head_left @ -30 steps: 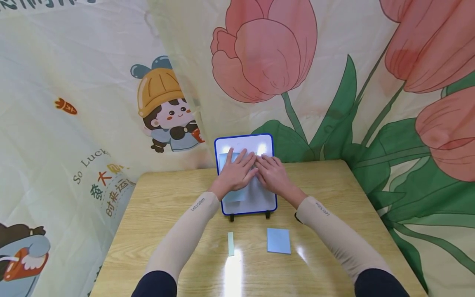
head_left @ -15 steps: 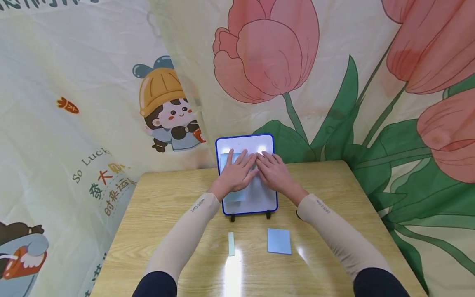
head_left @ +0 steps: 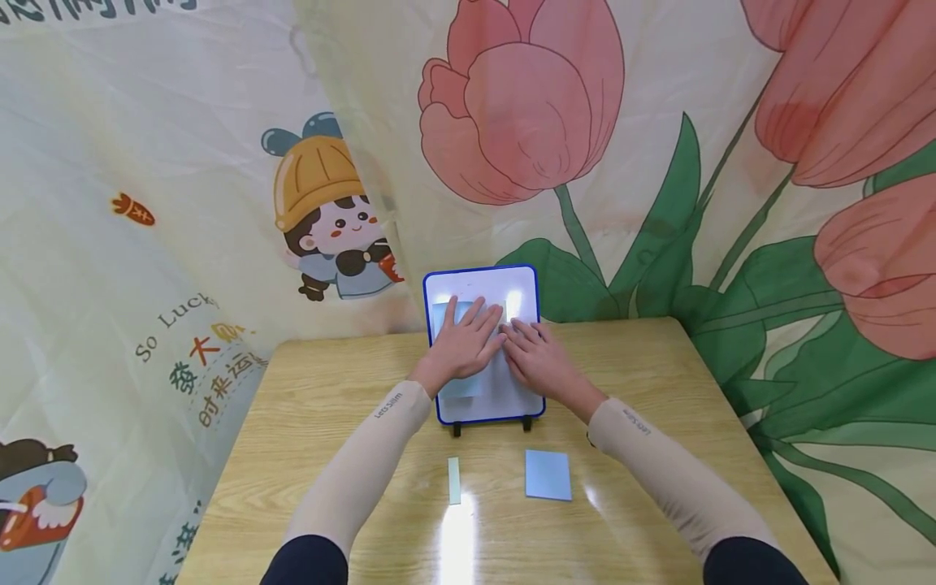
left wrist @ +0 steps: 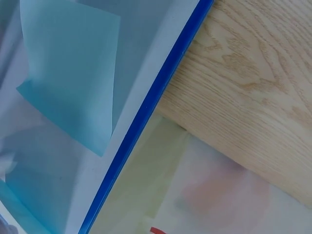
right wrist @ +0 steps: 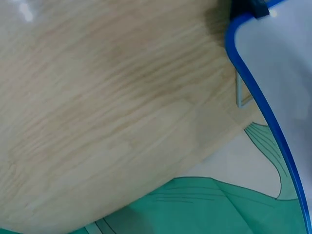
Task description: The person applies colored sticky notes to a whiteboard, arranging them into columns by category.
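Left hand (head_left: 462, 348) and right hand (head_left: 539, 357), fingers flat and unclenched, pressing blue sheet (head_left: 457, 351) onto whiteboard (head_left: 512, 280) at table's 12 o'clock. Sheet seemingly stuck already; smoothing remaining. Blue pad (head_left: 548, 474), strip (head_left: 454, 479) waiting at 6 o'clock.

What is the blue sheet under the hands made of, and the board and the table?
Blue sheet: probably thin matte paper; a corner curls up. Board: glossy white, likely a whiteboard, with a blue, plastic-looking frame. Table: wood grain, shiny, perhaps laminate.
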`<state>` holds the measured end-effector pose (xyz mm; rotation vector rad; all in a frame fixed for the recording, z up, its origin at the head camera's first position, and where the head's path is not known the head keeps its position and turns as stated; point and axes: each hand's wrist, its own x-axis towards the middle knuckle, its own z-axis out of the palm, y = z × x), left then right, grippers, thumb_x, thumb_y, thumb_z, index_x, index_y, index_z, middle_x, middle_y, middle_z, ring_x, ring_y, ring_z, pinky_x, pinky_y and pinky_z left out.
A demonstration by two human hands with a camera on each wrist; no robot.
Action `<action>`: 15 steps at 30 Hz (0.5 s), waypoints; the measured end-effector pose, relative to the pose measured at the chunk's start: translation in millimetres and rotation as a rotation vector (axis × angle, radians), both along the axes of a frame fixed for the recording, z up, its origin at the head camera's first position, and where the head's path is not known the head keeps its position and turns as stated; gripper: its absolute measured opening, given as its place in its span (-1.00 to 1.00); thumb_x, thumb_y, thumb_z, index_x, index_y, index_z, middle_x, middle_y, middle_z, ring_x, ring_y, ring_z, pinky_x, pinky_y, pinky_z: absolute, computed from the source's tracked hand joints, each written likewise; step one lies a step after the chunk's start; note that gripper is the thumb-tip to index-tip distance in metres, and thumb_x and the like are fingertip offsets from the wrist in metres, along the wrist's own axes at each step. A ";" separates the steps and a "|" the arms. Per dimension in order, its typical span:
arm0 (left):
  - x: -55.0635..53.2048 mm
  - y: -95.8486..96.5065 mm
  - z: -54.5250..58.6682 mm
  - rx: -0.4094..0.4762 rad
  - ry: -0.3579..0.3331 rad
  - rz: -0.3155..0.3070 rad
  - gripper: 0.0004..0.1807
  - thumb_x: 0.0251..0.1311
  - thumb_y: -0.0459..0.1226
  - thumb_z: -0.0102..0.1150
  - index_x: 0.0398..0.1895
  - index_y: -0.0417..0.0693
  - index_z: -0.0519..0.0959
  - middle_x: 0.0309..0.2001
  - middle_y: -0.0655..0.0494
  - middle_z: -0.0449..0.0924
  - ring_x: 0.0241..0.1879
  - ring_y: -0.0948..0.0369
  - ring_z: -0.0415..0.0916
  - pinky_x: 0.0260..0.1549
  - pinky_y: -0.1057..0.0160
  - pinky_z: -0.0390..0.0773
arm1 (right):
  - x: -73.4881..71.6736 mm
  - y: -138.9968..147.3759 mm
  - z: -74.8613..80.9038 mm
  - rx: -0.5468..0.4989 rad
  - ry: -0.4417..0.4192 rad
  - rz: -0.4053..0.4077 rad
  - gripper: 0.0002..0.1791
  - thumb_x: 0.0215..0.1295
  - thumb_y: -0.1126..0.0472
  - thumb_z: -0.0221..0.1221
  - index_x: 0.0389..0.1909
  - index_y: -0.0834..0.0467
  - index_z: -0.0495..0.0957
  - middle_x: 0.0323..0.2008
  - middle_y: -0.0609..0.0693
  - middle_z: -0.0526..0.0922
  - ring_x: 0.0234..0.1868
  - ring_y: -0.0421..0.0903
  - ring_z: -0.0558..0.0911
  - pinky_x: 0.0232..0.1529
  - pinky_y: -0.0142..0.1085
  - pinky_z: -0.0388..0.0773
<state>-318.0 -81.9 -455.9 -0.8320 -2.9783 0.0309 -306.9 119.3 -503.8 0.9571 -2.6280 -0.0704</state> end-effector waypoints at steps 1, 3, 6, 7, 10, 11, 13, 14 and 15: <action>0.3 0.0 0.0 0.002 -0.001 0.002 -0.26 0.47 0.23 -0.69 0.61 0.17 -0.18 0.60 0.28 -0.19 0.60 0.16 -0.41 0.46 -0.24 -0.57 | 2.0 0.2 -1.8 -0.002 0.003 0.007 -0.41 0.46 -0.03 0.06 0.44 0.06 0.32 0.45 -0.04 0.35 0.51 0.03 0.23 0.49 0.08 0.16; 1.3 -0.2 0.1 0.004 -0.002 0.004 -0.27 0.48 0.22 -0.66 0.61 0.16 -0.17 0.60 0.27 -0.18 0.60 0.16 -0.41 0.46 -0.24 -0.56 | 6.0 0.7 -5.6 -0.003 0.006 0.020 -0.41 0.45 -0.02 0.08 0.44 0.06 0.33 0.43 -0.03 0.38 0.50 0.03 0.26 0.47 0.08 0.18; 2.8 -0.9 -0.2 -0.007 -0.003 0.008 -0.26 0.47 0.23 -0.68 0.61 0.16 -0.17 0.60 0.27 -0.18 0.60 0.16 -0.40 0.46 -0.25 -0.55 | 11.6 1.2 -10.8 -0.009 0.002 0.040 -0.41 0.45 0.00 0.09 0.44 0.06 0.33 0.41 -0.02 0.40 0.49 0.04 0.27 0.46 0.08 0.20; 3.1 -1.2 -0.6 -0.013 -0.002 0.009 -0.26 0.46 0.23 -0.70 0.61 0.16 -0.17 0.60 0.27 -0.18 0.60 0.16 -0.40 0.46 -0.25 -0.54 | 13.1 1.3 -12.0 -0.015 -0.001 0.047 -0.41 0.44 0.01 0.10 0.44 0.07 0.33 0.41 -0.02 0.40 0.49 0.04 0.28 0.46 0.08 0.20; 3.2 -1.4 -1.9 -0.023 0.007 0.008 -0.24 0.44 0.25 -0.76 0.61 0.16 -0.18 0.60 0.27 -0.18 0.60 0.16 -0.41 0.46 -0.25 -0.53 | 16.5 1.6 -14.2 -0.036 -0.005 0.060 -0.40 0.44 0.02 0.11 0.44 0.08 0.32 0.41 -0.01 0.40 0.48 0.05 0.29 0.46 0.09 0.20; 3.3 -1.4 -2.3 -0.024 0.009 0.007 -0.23 0.44 0.25 -0.78 0.61 0.16 -0.18 0.60 0.27 -0.18 0.60 0.16 -0.40 0.46 -0.25 -0.54 | 17.4 1.8 -14.3 -0.044 -0.005 0.062 -0.40 0.43 0.03 0.12 0.44 0.08 0.32 0.41 -0.01 0.40 0.48 0.05 0.29 0.46 0.09 0.20; 3.3 -1.1 -2.9 -0.026 0.011 0.005 -0.23 0.44 0.25 -0.80 0.61 0.16 -0.19 0.60 0.27 -0.18 0.60 0.16 -0.40 0.46 -0.24 -0.54 | 18.6 1.9 -14.4 -0.055 0.000 0.063 -0.40 0.42 0.03 0.14 0.43 0.09 0.33 0.41 0.00 0.41 0.47 0.06 0.30 0.46 0.09 0.21; 3.5 -1.0 -2.8 -0.026 0.011 0.004 -0.23 0.44 0.25 -0.80 0.61 0.15 -0.19 0.60 0.27 -0.18 0.60 0.15 -0.40 0.46 -0.24 -0.54 | 19.0 1.9 -14.3 -0.055 -0.001 0.061 -0.40 0.42 0.03 0.14 0.43 0.09 0.33 0.41 -0.01 0.41 0.48 0.06 0.30 0.46 0.09 0.20; 3.8 -0.7 -2.4 -0.027 0.011 0.004 -0.23 0.44 0.25 -0.79 0.61 0.15 -0.18 0.60 0.26 -0.18 0.60 0.15 -0.39 0.46 -0.25 -0.54 | 19.4 1.9 -14.1 -0.057 0.000 0.061 -0.40 0.42 0.03 0.14 0.43 0.09 0.34 0.41 -0.01 0.41 0.47 0.06 0.30 0.46 0.09 0.20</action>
